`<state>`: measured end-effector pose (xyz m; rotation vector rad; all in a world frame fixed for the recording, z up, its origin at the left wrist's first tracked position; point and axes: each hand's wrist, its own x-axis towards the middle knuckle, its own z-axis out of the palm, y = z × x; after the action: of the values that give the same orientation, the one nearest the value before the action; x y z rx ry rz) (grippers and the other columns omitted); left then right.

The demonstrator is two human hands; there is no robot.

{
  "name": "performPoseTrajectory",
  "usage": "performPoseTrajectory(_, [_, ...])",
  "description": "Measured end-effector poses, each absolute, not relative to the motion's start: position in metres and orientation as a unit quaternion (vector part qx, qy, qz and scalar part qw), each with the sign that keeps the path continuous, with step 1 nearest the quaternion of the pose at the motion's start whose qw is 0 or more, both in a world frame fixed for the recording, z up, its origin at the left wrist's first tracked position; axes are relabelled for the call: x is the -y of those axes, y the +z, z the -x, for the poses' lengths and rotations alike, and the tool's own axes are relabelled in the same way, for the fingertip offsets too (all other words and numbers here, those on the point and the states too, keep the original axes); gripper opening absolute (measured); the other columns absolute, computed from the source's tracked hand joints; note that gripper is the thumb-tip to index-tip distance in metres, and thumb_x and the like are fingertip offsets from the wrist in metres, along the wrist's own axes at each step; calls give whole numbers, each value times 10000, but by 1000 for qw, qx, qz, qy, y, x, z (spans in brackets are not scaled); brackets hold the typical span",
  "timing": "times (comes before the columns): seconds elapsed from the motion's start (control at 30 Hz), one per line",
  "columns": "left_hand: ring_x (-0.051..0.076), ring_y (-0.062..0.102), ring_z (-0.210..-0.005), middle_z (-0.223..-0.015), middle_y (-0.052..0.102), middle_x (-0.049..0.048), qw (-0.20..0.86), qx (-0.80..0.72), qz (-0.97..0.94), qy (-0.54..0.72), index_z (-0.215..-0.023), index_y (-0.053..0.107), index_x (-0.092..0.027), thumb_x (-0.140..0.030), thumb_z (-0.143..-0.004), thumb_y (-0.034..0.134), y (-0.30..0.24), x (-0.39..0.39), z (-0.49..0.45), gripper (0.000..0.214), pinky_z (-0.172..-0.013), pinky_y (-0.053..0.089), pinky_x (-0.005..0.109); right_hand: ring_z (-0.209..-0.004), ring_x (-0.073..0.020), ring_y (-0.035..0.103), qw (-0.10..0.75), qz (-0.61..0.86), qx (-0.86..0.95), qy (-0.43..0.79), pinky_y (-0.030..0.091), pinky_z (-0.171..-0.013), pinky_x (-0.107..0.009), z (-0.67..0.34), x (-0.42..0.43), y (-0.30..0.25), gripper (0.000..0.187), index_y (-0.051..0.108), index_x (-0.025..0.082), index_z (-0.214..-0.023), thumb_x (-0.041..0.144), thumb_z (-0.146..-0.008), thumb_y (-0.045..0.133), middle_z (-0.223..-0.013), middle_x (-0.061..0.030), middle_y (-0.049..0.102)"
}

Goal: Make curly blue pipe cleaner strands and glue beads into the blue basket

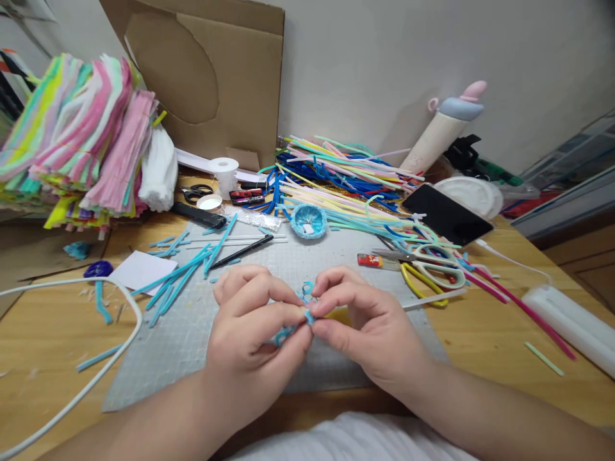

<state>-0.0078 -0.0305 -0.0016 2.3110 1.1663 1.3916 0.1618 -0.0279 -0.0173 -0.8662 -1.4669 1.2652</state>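
The pipe cleaner, light blue and bent into small loops, sits between both hands above the near half of the mat. The left hand pinches it between thumb and forefinger, other fingers curled. The right hand pinches it from the other side; the fingertips of both hands almost meet. Much of the pipe cleaner is hidden by the fingers.

Cut blue pieces lie on the mat's left part, beside a pen. A round blue disc lies at the far edge. Scissors lie to the right, near a phone. A mixed-colour pile covers the table behind. Bundles are stacked at far left.
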Motion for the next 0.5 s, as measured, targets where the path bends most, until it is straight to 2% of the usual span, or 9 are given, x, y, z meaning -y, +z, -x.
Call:
performPoseTrajectory(0.17, [190, 504, -741, -696, 640, -5, 98, -397, -785, 465, -724, 614, -236, -60, -716, 658, -3, 30, 8, 182, -705, 365, 394, -928, -147, 555, 479, 361, 609, 519, 416, -885, -314, -162, 25, -19, 139, 721, 298, -833, 180, -764, 742, -921, 11, 559])
performPoseTrajectory(0.27, [205, 520, -793, -727, 647, 7, 145, -429, -763, 461, -686, 632, -227, -76, -702, 662, -4, 26, 7, 155, -744, 366, 400, -990, -158, 543, 477, 339, 620, 522, 410, -919, -320, -165, 23, -18, 139, 719, 300, -873, 204, -774, 733, -978, 4, 556])
performPoseTrajectory(0.4, [218, 558, -880, -836, 647, 28, 338, -458, -680, 463, -724, 709, -232, -188, -750, 684, -8, 18, 10, 57, -826, 386, 397, -1061, -158, 521, 508, 341, 613, 500, 393, -948, -304, -171, 19, -16, 135, 706, 324, -954, 258, -867, 628, -1017, 8, 597])
performPoseTrajectory(0.5, [212, 568, -922, -906, 626, 31, 498, -447, -580, 466, -758, 756, -246, -261, -766, 692, -9, 12, 12, 66, -859, 399, 362, -1009, -139, 539, 533, 404, 579, 466, 398, -901, -267, -173, 15, -16, 141, 701, 324, -925, 261, -900, 577, -967, 27, 634])
